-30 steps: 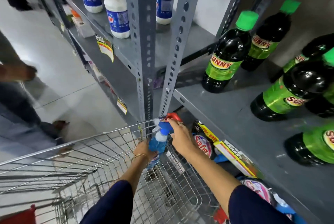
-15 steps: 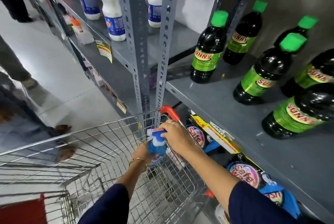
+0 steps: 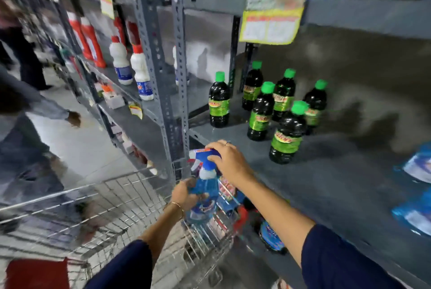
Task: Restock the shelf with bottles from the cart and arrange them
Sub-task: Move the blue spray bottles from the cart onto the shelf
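A blue spray bottle [image 3: 202, 193] with a blue-and-white trigger head is held over the far corner of the wire cart [image 3: 98, 216]. My left hand [image 3: 185, 192] grips its body from the left. My right hand [image 3: 229, 160] is closed over the trigger head at the top. Just beyond, the grey shelf [image 3: 314, 186] carries several dark bottles with green caps and green labels [image 3: 288, 136], standing upright in a loose group.
A perforated grey upright [image 3: 163, 74] stands just behind the bottle. White bottles [image 3: 141, 74] and red ones stand on the left shelf. Blue pouches [image 3: 417, 167] lie at the shelf's right. A yellow price tag [image 3: 271, 24] hangs above. People walk in the aisle at left.
Both hands have lifted the spray bottle up out of the cart toward shelf level. The view has tilted up, showing the upper shelf and the price tag.
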Action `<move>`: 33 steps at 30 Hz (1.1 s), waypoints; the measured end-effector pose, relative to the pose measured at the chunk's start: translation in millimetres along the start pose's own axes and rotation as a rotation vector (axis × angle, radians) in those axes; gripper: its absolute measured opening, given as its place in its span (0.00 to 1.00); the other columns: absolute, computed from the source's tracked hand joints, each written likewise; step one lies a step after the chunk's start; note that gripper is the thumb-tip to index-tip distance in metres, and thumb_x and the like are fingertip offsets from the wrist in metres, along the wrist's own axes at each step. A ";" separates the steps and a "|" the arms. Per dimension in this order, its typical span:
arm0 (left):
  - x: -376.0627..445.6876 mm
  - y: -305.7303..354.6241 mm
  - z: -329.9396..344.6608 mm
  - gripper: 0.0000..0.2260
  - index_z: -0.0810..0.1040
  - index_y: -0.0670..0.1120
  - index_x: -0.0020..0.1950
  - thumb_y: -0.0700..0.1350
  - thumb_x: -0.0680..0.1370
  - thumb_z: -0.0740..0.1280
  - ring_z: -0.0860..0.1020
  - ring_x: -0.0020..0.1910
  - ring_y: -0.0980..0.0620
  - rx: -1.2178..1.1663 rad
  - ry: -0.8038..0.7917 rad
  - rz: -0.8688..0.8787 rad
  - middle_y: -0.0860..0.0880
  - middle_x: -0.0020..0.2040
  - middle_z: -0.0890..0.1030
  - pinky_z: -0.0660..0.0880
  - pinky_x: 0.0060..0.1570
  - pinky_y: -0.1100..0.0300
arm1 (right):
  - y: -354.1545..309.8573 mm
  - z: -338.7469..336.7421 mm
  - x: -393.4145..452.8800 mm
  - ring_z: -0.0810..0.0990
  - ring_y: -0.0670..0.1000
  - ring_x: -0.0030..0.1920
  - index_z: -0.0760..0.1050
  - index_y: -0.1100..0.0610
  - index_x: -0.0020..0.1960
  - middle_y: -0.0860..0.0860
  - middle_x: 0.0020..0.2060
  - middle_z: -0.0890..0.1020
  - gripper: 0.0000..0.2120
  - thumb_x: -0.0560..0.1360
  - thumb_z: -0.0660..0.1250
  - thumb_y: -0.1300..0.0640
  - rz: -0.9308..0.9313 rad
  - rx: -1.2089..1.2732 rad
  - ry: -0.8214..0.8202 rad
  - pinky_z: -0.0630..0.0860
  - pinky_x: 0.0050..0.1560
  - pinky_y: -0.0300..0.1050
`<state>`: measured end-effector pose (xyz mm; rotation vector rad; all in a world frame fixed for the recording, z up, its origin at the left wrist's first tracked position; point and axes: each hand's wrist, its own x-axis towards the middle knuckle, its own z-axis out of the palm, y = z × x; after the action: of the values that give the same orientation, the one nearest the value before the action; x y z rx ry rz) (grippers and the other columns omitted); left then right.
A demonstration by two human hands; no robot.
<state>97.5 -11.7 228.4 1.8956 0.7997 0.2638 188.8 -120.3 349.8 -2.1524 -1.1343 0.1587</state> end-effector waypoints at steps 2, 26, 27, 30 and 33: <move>-15.6 21.7 5.5 0.12 0.80 0.42 0.43 0.38 0.62 0.77 0.77 0.34 0.59 -0.051 -0.013 0.073 0.51 0.35 0.84 0.75 0.39 0.58 | -7.5 -28.0 -14.8 0.75 0.58 0.57 0.76 0.59 0.58 0.58 0.57 0.78 0.13 0.74 0.64 0.64 -0.005 0.020 0.048 0.68 0.55 0.48; -171.6 290.8 256.7 0.15 0.78 0.35 0.50 0.38 0.66 0.75 0.78 0.34 0.56 -0.147 -0.608 0.582 0.44 0.43 0.80 0.78 0.42 0.60 | 66.5 -328.2 -253.3 0.76 0.56 0.56 0.77 0.60 0.56 0.58 0.54 0.81 0.11 0.75 0.64 0.63 0.193 -0.293 0.761 0.68 0.58 0.46; -176.4 296.7 268.9 0.14 0.78 0.36 0.49 0.38 0.67 0.75 0.77 0.33 0.56 -0.150 -0.615 0.590 0.45 0.41 0.80 0.77 0.40 0.61 | 69.9 -334.3 -260.8 0.76 0.56 0.55 0.77 0.60 0.56 0.58 0.53 0.81 0.11 0.75 0.64 0.63 0.197 -0.315 0.771 0.68 0.58 0.47; -190.9 308.7 305.0 0.13 0.77 0.42 0.47 0.40 0.66 0.76 0.73 0.33 0.55 -0.154 -0.612 0.588 0.50 0.36 0.77 0.72 0.36 0.70 | 86.9 -350.6 -287.1 0.76 0.57 0.55 0.77 0.61 0.56 0.58 0.54 0.80 0.11 0.75 0.64 0.63 0.235 -0.371 0.784 0.70 0.58 0.48; -202.7 315.2 340.7 0.15 0.78 0.40 0.51 0.42 0.67 0.75 0.78 0.40 0.53 -0.128 -0.632 0.627 0.47 0.45 0.82 0.72 0.40 0.77 | 110.5 -360.6 -315.1 0.76 0.57 0.56 0.75 0.61 0.58 0.58 0.56 0.79 0.12 0.75 0.63 0.64 0.299 -0.425 0.814 0.69 0.58 0.47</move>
<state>247.6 -470.8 380.9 1.8999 -0.2385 0.0769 216.6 -590.4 490.2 -2.3675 -0.3866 -0.8238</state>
